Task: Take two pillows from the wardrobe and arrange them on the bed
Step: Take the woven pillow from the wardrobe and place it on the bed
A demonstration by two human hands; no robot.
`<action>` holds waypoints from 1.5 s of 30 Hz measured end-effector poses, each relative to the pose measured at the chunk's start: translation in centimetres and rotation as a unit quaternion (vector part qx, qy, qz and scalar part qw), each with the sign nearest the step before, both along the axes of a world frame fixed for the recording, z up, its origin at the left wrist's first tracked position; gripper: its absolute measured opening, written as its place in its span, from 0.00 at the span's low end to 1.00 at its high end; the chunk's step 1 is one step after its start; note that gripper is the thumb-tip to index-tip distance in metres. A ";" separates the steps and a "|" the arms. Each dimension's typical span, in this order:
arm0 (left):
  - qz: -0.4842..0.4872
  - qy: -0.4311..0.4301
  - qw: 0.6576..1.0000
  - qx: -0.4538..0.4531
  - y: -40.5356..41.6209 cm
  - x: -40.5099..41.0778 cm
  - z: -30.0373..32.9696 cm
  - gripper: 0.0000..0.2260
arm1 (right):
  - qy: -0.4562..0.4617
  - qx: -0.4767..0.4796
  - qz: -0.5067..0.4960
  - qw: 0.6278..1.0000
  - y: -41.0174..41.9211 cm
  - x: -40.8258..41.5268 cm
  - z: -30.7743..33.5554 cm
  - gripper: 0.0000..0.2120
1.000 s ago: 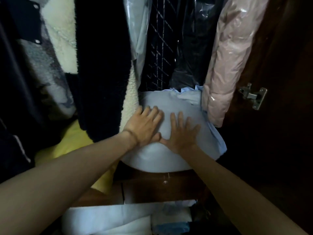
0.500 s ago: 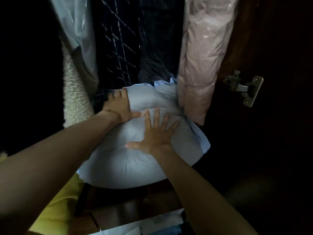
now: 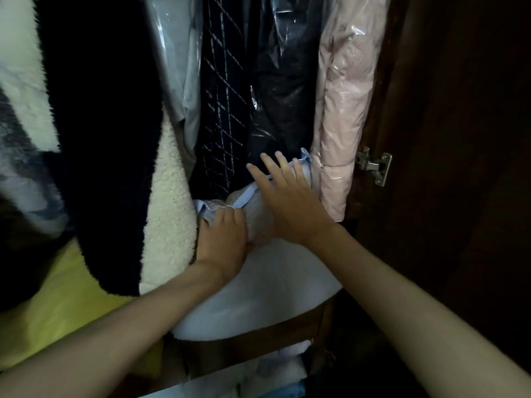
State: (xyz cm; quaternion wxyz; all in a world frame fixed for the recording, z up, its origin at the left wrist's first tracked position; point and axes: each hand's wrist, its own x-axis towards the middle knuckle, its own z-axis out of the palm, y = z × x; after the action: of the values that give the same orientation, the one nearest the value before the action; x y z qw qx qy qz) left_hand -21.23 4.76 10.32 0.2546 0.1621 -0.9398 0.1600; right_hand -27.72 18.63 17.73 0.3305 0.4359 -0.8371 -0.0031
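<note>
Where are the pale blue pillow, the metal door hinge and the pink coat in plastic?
pale blue pillow (image 3: 275, 285), head view, on its bare front bulge.
metal door hinge (image 3: 376, 167), head view, on its middle arm.
pink coat in plastic (image 3: 342, 110), head view, on the sleeve.

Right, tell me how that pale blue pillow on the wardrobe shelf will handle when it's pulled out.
The pillow probably squashes easily: it bulges over the shelf edge and dents under the left hand. It likely sags if held at one end. It may drag on the hanging clothes, since the pink coat presses against it beside the right hand.
</note>
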 end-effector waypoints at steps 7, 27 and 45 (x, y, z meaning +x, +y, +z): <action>-0.031 -0.091 0.991 -0.090 4.0 10.3 0.6 0.18 | -0.066 0.203 -0.015 0.977 -0.3 1.9 1.3 0.60; -0.252 -0.294 0.922 -0.025 -3.9 -5.8 -5.5 0.44 | -0.170 0.024 -0.201 0.964 14.4 20.4 -19.2 0.28; -0.267 -0.189 0.945 0.023 -7.9 -14.2 -11.7 0.38 | -0.443 -0.149 -0.378 0.799 0.2 11.7 -27.9 0.65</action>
State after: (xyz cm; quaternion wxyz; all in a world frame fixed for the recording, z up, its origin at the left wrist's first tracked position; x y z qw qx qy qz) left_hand -35.47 -3.16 -1.40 0.1020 -0.1222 -0.9829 0.0926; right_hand -15.97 18.81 -10.14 -0.0433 -0.0161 -0.9805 0.1909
